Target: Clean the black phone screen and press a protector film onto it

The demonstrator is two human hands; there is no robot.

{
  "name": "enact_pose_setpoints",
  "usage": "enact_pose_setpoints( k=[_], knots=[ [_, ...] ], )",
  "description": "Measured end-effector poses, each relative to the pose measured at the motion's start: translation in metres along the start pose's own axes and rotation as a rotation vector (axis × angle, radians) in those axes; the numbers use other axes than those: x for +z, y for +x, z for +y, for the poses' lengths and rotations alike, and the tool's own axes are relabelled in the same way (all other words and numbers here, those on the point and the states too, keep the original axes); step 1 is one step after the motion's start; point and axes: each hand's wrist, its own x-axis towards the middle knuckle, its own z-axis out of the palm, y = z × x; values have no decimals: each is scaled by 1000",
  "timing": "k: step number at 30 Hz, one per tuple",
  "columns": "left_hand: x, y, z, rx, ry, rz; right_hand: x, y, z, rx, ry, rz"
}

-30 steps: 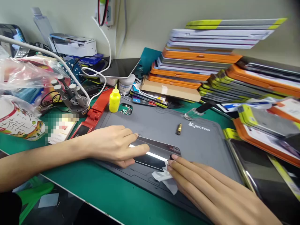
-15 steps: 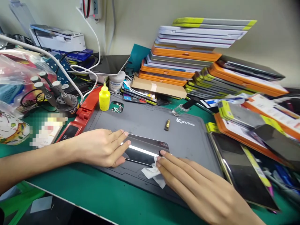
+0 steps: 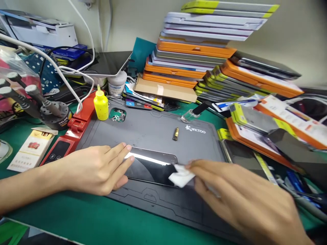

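Observation:
A dark smartphone [image 3: 153, 166] lies flat on the grey work mat [image 3: 150, 131], its glossy face reflecting a bright strip of light. My left hand [image 3: 104, 168] holds its left end, fingers reaching the far edge and thumb by the near edge. At the phone's right end, a crumpled white tissue [image 3: 181, 176] is pinched in my right hand [image 3: 235, 194], which is slightly blurred. The tissue overlaps the near right corner; whether it touches the glass I cannot tell. My right hand's lower fingers are partly hidden.
Beyond the phone are a small brush [image 3: 175, 134], a glass bottle [image 3: 188, 116] and a yellow dropper bottle [image 3: 101, 104]. A red device [image 3: 61, 146] and a cigarette pack [image 3: 32, 149] stand left. Stacked boxes [image 3: 194, 51] rise behind; more boxes and screens [image 3: 270, 132] crowd the right.
My right hand has moved off the phone's surface to the right, lifting the tissue with it. My left hand stays on the phone's left end. The camera view has shifted.

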Motion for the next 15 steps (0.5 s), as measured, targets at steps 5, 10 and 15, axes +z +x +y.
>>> enact_pose_setpoints(
  k=[5,10,15],
  knots=[
    [0,-2,-1,25,49,-15,4,-13,33,209,-193,-60],
    [0,0,-1,13,24,-34,7,-15,32,322,-33,-55],
    [-4,-2,0,-14,-26,-67,5,-1,5,310,181,-68]
  ],
)
